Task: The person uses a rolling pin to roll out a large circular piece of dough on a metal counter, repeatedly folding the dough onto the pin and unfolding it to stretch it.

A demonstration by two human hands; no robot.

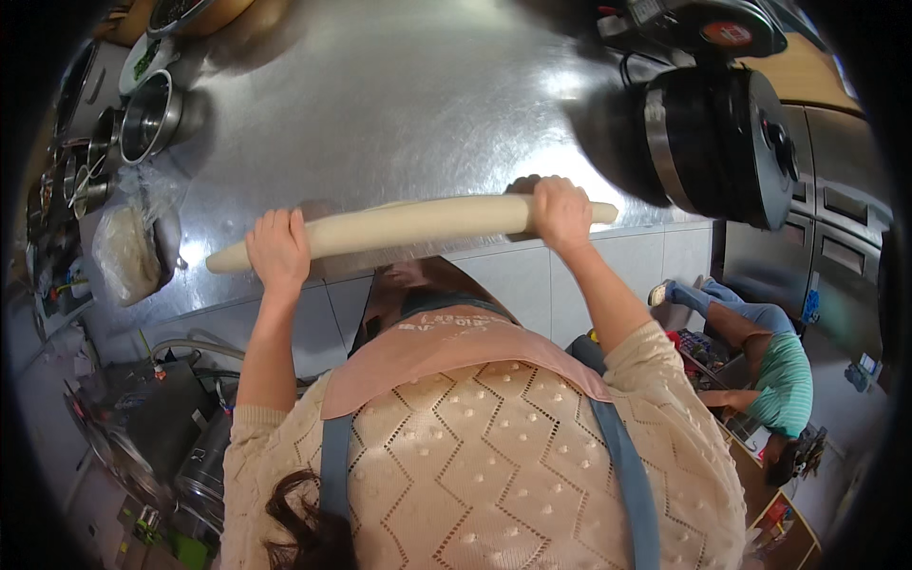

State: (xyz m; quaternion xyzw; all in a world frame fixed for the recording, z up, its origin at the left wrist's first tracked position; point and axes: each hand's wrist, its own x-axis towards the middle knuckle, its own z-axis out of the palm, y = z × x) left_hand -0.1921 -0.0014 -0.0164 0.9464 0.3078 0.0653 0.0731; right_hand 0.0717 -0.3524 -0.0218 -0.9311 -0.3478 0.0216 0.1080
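Observation:
A long, pale roll of what looks like dough (420, 222) spans the front of the stainless steel worktop (385, 114). Its ends taper, and a thin seam or edge runs along its upper side. I cannot tell whether a rolling pin is inside. My left hand (278, 246) is closed over the roll near its left end. Near the right end, my right hand (561, 214) grips it from above. Both ends stick out past my hands.
At the left lie a clear plastic bag with a pale mass (127, 253) and a steel bowl (151, 117). A large black pot-like appliance (705, 142) stands at the right, with another machine (705, 32) behind it. Another person (780, 381) is low down at the right.

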